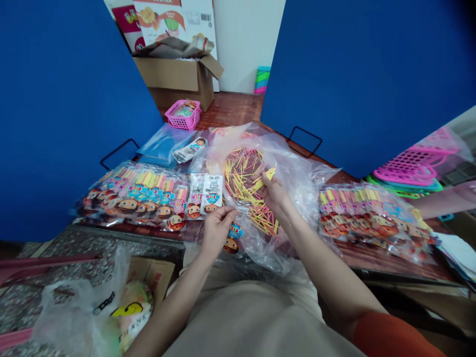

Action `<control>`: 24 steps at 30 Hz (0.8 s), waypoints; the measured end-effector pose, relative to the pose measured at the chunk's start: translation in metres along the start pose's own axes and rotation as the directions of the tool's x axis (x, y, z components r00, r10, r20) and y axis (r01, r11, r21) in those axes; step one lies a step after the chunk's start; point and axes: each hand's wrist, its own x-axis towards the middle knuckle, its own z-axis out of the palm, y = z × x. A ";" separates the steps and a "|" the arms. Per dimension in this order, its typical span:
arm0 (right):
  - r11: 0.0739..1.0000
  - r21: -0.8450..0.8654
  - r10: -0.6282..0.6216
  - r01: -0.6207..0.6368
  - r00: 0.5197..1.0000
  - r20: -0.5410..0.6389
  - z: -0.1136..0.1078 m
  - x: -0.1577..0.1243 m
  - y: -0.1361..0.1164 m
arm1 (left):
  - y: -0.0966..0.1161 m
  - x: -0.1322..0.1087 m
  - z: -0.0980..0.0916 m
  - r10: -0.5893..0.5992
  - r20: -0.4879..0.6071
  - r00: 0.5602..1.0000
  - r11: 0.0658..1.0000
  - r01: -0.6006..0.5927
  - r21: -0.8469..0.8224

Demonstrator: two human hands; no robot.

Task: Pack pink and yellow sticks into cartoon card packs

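My left hand (218, 229) pinches the top edge of a small printed pouch (232, 244) with a cartoon face on it. My right hand (274, 192) is closed around a few yellow sticks (270, 173), just above a heap of loose yellow and pink sticks (241, 174). That heap lies on a spread-out clear plastic bag (297, 198). Left of my left hand lie flat white-backed pouches (213, 191), beside a row of filled stick pouches (143, 196).
More filled pouches (364, 210) lie to the right, where another person's arm (446, 199) reaches in. Blue panels (353, 74) stand on both sides. Behind are a pink basket (184, 120) and an open cardboard box (171, 74). Pink baskets (412, 163) are stacked at right.
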 end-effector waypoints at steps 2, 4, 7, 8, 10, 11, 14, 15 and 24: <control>0.994 0.103 -0.038 0.033 0.998 0.050 0.007 -0.010 -0.012 | -0.001 0.001 0.003 -0.018 -0.012 1.000 0.999 0.018 -0.030; 0.982 0.172 -0.098 0.080 0.991 0.097 0.014 -0.020 -0.021 | -0.002 0.002 0.006 -0.037 -0.023 0.999 0.997 0.035 -0.073; 0.972 0.203 -0.154 0.120 0.975 0.158 0.024 -0.034 -0.026 | -0.003 0.003 0.010 -0.075 -0.022 0.997 0.989 0.072 -0.128; 0.974 0.186 -0.160 0.127 0.971 0.177 0.026 -0.038 -0.026 | -0.002 0.003 0.011 -0.084 -0.024 0.996 0.987 0.080 -0.138; 0.983 0.106 -0.168 0.149 0.963 0.210 0.027 -0.044 -0.024 | -0.001 0.003 0.013 -0.086 -0.033 0.996 0.986 0.080 -0.149; 0.985 0.052 -0.172 0.165 0.960 0.220 0.027 -0.046 -0.023 | 0.000 0.003 0.013 -0.082 -0.040 0.996 0.985 0.075 -0.152; 0.976 -0.103 -0.165 0.194 0.958 0.235 0.025 -0.050 -0.021 | 0.002 0.003 0.014 -0.078 -0.059 0.995 0.984 0.067 -0.164; 0.973 -0.138 -0.150 0.187 0.958 0.244 0.024 -0.050 -0.021 | 0.002 0.003 0.015 -0.086 -0.063 0.994 0.983 0.074 -0.168; 0.993 -0.096 -0.044 0.072 0.964 0.262 0.016 -0.049 -0.019 | 0.000 0.004 0.017 -0.095 -0.045 0.994 0.969 0.082 -0.233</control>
